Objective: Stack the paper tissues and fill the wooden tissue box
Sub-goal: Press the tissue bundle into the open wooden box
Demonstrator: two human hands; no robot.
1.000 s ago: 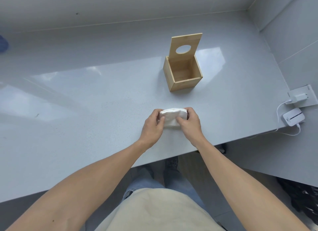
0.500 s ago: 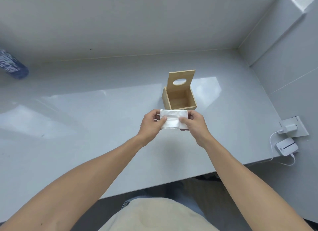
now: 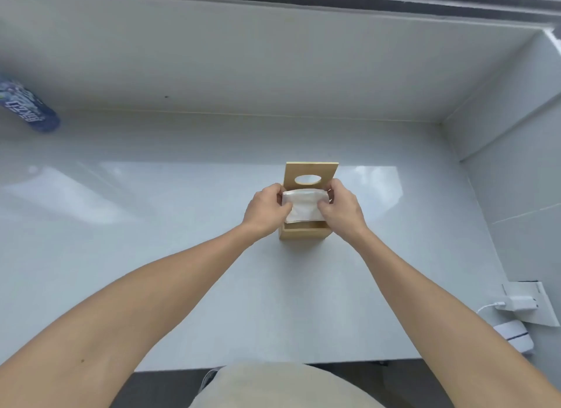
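A white stack of paper tissues [image 3: 304, 207] is held between both hands right over the open top of the wooden tissue box [image 3: 303, 234]. My left hand [image 3: 265, 208] grips the stack's left end and my right hand [image 3: 341, 208] grips its right end. The box stands on the grey counter [image 3: 182, 255] in the middle of the view. Its lid [image 3: 309, 172], with an oval hole, stands upright behind the stack. The hands and tissues hide most of the box's inside.
A blue bottle [image 3: 28, 108] lies at the far left by the back wall. A white charger plugged into a wall socket [image 3: 520, 303] and a white device [image 3: 514, 336] sit at the right edge. The counter's front edge runs near my body.
Both hands have carried the tissue stack forward from the counter's front, up and onto the mouth of the box. The camera has tilted up, bringing the bottle into view.
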